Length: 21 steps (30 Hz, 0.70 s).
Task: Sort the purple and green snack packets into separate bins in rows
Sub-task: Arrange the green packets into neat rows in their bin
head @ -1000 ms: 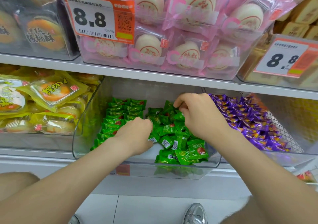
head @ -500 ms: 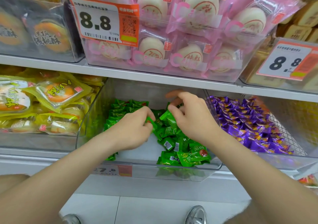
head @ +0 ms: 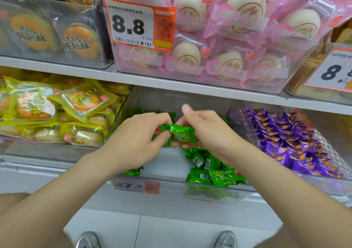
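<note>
A clear bin point(head: 171, 190) on the lower shelf holds green snack packets point(head: 213, 173), loose at its front right and partly hidden behind my hands. My left hand point(head: 137, 143) and my right hand point(head: 207, 133) meet above the bin's middle. Both pinch a small bunch of green packets point(head: 181, 133) held between them, lifted off the bin floor. To the right, a second clear bin point(head: 342, 181) holds purple snack packets point(head: 289, 141) lying in rows.
Yellow-wrapped cakes point(head: 57, 112) fill the bin to the left. The upper shelf carries pink-wrapped buns point(head: 219, 61), dark-wrapped pastries point(head: 47, 32) and an 8.8 price tag point(head: 133, 26). A 27.8 tag point(head: 137, 185) is on the green bin's front. My shoes point(head: 89, 240) stand on the tiled floor.
Both hands rose from the pile of green packets and came together, lifting a few green packets between them. The camera view shifted slightly down and closer.
</note>
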{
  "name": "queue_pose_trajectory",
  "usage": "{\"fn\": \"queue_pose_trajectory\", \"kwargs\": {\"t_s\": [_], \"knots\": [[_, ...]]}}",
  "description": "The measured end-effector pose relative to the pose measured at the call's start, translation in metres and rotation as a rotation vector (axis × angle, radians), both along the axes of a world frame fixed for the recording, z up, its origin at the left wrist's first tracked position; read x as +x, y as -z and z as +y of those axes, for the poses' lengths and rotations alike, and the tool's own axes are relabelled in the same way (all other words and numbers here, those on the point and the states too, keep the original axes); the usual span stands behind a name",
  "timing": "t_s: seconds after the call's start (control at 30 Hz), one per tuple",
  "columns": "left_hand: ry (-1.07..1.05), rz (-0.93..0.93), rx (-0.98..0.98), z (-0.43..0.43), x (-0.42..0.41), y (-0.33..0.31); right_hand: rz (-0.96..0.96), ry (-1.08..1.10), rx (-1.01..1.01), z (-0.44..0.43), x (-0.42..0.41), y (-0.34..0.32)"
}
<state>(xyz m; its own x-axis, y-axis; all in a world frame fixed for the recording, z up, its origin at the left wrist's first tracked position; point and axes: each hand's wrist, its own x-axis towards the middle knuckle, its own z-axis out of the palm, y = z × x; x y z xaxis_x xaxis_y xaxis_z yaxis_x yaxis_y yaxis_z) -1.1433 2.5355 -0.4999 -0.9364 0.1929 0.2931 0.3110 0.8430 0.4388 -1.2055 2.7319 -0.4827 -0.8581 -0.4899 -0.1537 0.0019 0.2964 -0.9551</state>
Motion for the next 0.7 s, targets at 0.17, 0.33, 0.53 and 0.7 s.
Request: {"fn": "queue_pose_trajectory", "kwargs": {"t_s": [0.17, 0.33, 0.53, 0.7], "knots": [[-0.096, -0.078, 0.025, -0.006, 0.004, -0.002, 0.427, -0.208, 0.2, 0.008, -0.014, 0.006], [-0.157, -0.168, 0.055, -0.007, 0.007, -0.004, 0.686, -0.055, 0.541, 0.006, -0.03, 0.02], [-0.206, -0.205, -0.06, -0.017, 0.009, 0.006, 0.65, -0.257, 0.756, -0.02, -0.03, 0.047], [-0.221, -0.191, -0.161, -0.017, 0.01, 0.017, 0.685, -0.231, 0.856, -0.04, -0.037, 0.069]]}}
